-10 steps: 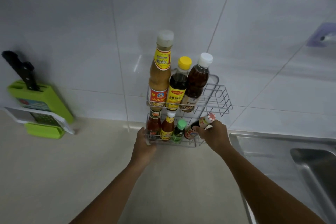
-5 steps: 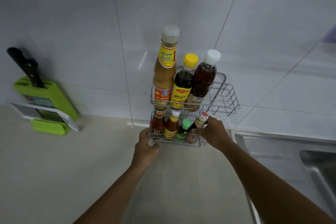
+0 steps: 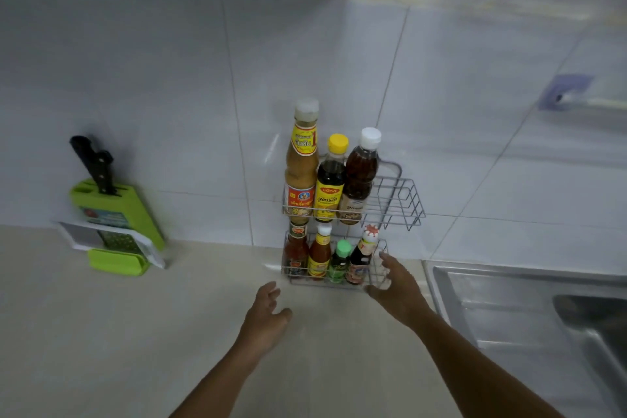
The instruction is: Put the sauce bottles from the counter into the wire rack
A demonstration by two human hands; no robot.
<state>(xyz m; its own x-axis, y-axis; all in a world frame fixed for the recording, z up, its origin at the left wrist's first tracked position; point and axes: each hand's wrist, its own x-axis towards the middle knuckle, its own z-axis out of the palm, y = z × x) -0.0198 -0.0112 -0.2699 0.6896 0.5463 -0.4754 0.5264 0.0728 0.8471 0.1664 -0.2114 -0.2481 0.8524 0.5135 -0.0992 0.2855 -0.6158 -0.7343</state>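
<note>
Here, head view only. Both forearms are cut off at the bottom edge; the labels on the bottles are blurred and cannot be read. The sink point(image 3: 529, 295) is cropped at the right edge.

Left hand point(image 3: 266, 316): grip apart, fingers loosely spread, holding nothing, above the table point(image 3: 101, 332), just short of the wire rack's point(image 3: 400, 200) lower left corner.

Right hand point(image 3: 395, 285): grip apart, empty, fingers at the lower tier's right end; contact with the wire cannot be told.

Just left of the right grip stands the dark bottle with a red-and-white cap point(image 3: 363, 258), tilted slightly, inside the lower tier. Further left: green-capped bottle point(image 3: 340, 261), orange sauce bottle point(image 3: 319, 254), red sauce bottle point(image 3: 296, 253). Upper tier, above both grips: tall tan bottle point(image 3: 302, 159), yellow-capped dark bottle point(image 3: 330, 180), white-capped brown bottle point(image 3: 361, 173); the tier's right part holds nothing.

Far left of the left grip: green knife block point(image 3: 118, 210) against the tiled wall.
</note>
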